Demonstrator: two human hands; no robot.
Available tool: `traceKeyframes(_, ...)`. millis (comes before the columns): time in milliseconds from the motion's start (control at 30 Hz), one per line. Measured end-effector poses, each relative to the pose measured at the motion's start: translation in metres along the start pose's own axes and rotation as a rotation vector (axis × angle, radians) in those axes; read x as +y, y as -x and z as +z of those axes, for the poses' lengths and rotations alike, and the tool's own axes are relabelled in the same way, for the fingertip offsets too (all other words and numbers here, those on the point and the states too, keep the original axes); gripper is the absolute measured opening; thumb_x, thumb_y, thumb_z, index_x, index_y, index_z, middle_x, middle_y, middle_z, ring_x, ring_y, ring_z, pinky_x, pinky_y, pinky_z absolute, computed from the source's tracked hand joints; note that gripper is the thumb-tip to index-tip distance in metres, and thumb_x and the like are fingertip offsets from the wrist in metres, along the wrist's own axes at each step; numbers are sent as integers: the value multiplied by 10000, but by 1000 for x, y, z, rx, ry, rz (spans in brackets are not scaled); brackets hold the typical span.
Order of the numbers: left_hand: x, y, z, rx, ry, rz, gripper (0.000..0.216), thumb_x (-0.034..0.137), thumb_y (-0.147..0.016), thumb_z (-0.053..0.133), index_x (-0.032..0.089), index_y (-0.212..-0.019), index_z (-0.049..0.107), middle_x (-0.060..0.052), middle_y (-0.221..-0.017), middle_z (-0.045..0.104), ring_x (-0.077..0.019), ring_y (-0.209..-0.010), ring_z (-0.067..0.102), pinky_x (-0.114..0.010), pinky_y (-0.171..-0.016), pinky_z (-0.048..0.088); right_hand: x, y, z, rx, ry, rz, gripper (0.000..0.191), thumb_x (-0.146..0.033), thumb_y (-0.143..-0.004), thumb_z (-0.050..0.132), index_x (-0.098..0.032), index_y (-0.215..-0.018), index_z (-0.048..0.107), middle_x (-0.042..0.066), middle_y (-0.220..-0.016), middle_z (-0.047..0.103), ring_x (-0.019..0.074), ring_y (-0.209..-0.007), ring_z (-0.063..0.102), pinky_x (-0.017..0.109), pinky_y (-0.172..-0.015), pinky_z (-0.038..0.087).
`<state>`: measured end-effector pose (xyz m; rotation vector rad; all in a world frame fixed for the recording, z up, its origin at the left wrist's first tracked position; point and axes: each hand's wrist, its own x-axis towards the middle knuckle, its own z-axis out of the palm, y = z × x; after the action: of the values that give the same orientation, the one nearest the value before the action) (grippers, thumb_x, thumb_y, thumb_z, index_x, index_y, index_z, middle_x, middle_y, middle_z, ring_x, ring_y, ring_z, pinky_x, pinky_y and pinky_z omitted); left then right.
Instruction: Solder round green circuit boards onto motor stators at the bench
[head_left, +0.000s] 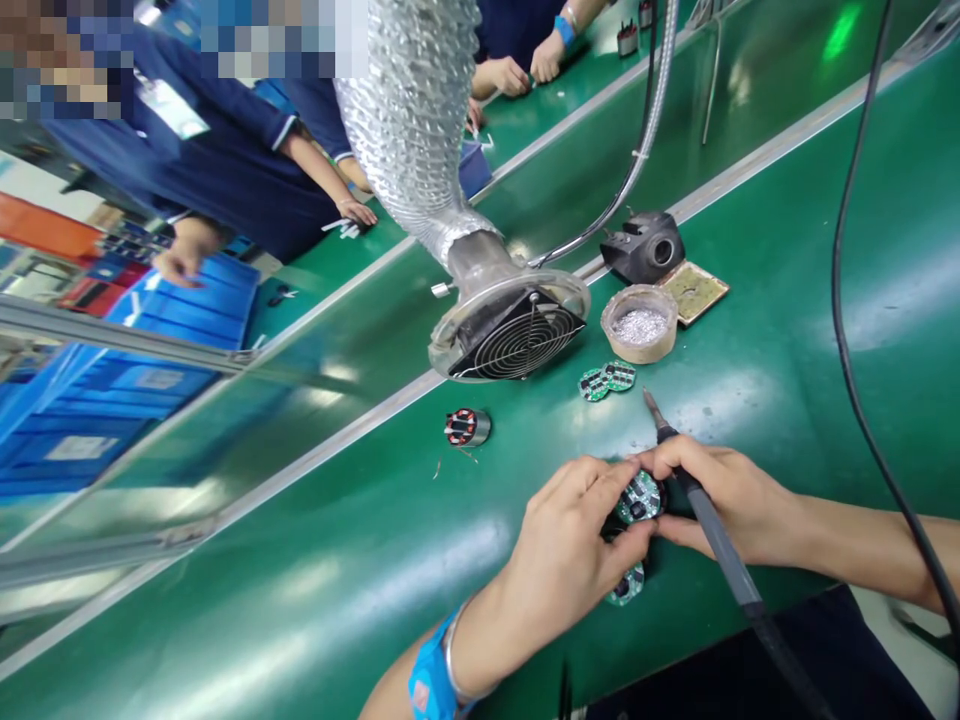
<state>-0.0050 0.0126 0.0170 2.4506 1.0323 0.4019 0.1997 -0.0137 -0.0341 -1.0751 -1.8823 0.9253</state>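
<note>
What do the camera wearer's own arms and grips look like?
The left grip and right grip are ungloved hands, and no sleeves show on the forearms. The left wrist wears a blue wristband with a small pinkish patch, beside a thin silvery band. The right shows no band.

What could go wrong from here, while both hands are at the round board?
The right hand holds the soldering iron while also touching the round board, so either might slip. If the iron's tip is hot, it could burn the nearby left hand, or scorch the two green boards ahead of it.
</note>
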Motion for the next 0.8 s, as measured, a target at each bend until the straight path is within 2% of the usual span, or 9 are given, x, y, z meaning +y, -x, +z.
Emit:
traceKeyframes(167,-1,-1,-2,-29,-19,18,389,293,-851,658,188,-1223,610,-67,-933,673,-198,-817,629,-317,-728,559,0,0,0,0,-6,-3,338,-138,-760,646,-242,-976,408,31,-944,665,173,-810,685,265,-675,563)
traceKeyframes(300,-2,-2,-2,-57,-11,30,368,346,-871,656,205,-1208,618,-74,-982,678,-213,-872,631,-333,-753,559,1,2,1,2,0,-31,325,-137,-780,631,-239,-1006,422,59,-1006,685,193,-909,699,283,-735,582)
traceKeyframes(433,-1,-1,3,-11,21,46,381,377,-859,675,191,-1189,632,-74,-987,687,-214,-880,631,-338,-772,562,1,7,7,12,84,-88,306,-124,-859,539,-205,-1138,442,104,-1096,689,198,-1014,688,298,-833,588)
traceKeyframes(533,1,2,8,31,-4,34,397,342,-885,646,180,-1245,603,-85,-1012,690,-223,-879,629,-361,-763,562,-2,10,11,35,172,-183,361,-112,-911,456,-154,-1267,416,152,-1194,662,222,-1166,624,356,-971,545)
traceKeyframes(633,2,4,13,61,11,44,431,314,-906,615,167,-1306,554,-104,-1089,684,-240,-937,633,-388,-800,559,-3,14,13,48,276,-246,419,-97,-915,452,-128,-1329,391,186,-1266,622,253,-1265,547,404,-1039,501)
traceKeyframes(800,-1,1,18,83,104,117,484,242,-898,614,169,-1359,486,-107,-1155,675,-234,-991,638,-380,-851,554,4,20,15,27,358,-242,510,-65,-886,456,-120,-1381,349,199,-1275,610,289,-1240,566,442,-994,538)
